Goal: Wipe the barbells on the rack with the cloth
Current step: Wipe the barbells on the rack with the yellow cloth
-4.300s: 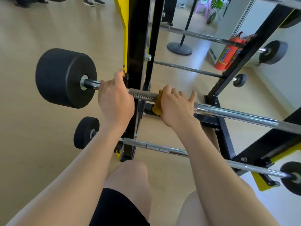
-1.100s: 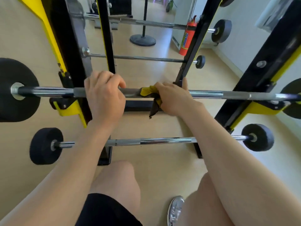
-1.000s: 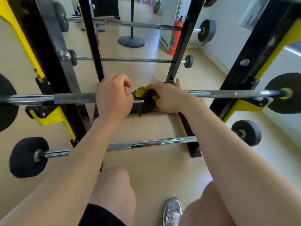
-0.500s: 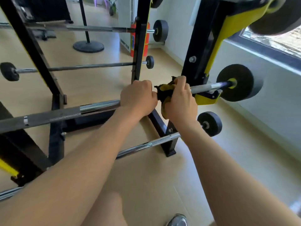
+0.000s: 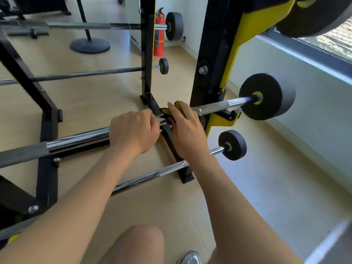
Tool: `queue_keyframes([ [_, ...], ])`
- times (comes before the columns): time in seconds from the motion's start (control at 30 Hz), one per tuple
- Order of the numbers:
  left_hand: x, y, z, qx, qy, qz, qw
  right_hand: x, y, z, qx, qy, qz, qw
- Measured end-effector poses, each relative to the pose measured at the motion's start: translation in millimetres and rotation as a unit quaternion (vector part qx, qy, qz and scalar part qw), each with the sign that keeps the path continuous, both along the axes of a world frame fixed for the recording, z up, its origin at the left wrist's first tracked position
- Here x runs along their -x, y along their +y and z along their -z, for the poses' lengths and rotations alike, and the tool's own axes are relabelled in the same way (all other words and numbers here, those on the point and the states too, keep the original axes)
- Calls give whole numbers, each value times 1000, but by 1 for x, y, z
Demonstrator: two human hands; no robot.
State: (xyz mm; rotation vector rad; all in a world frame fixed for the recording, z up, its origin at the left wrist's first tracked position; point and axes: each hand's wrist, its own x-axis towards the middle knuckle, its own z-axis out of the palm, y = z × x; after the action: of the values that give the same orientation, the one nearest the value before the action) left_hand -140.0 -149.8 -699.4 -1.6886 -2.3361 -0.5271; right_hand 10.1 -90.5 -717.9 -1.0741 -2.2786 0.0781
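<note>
We are looking at a chrome barbell (image 5: 213,108) lying across the hooks of the black-and-yellow rack (image 5: 211,54), its round black weight (image 5: 270,96) sticking out past the right upright, a crumpled yellow cloth (image 5: 165,111) wrapping its shaft just inside that upright, and a thinner barbell (image 5: 152,175) resting lower down.

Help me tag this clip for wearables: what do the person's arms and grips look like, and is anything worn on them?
The left grip and right grip are bare: no gloves, rings or tape show. The left forearm and right forearm are bare up to the frame edge, with no sleeve, watch or wristband in view.
</note>
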Motion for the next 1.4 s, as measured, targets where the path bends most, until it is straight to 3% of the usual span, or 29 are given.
queue_keyframes([
  [0.07,-3,1,2,-13,4,-7,1000,-16,20,1,-40,28,14,999],
  [0.2,-12,7,6,-32,21,-55,998,-50,52,-5,-46,118,163,978],
  [0.33,-13,9,8,-32,31,-72,996,-12,36,-13,-36,106,227,968],
  [0.4,-12,9,8,-39,38,-60,997,9,23,-16,-48,90,194,976],
  [0.6,-1,5,4,-9,70,-3,998,25,-2,-23,8,66,-39,997],
  [0.67,2,-3,8,-39,98,31,994,2,8,-27,-14,56,4,998],
  [0.8,1,-9,6,-33,108,63,992,-42,25,-27,-29,80,195,977],
  [0.87,-1,-9,3,-13,105,53,993,-25,13,-24,-17,87,167,982],
  [1.0,-3,-9,5,9,110,33,993,-1,-4,-23,-18,74,-6,997],
  [1.2,-2,-10,6,6,120,31,992,-40,29,-30,10,114,210,971],
  [1.4,-6,-10,5,0,113,7,994,11,-14,-22,-34,93,-54,994],
])
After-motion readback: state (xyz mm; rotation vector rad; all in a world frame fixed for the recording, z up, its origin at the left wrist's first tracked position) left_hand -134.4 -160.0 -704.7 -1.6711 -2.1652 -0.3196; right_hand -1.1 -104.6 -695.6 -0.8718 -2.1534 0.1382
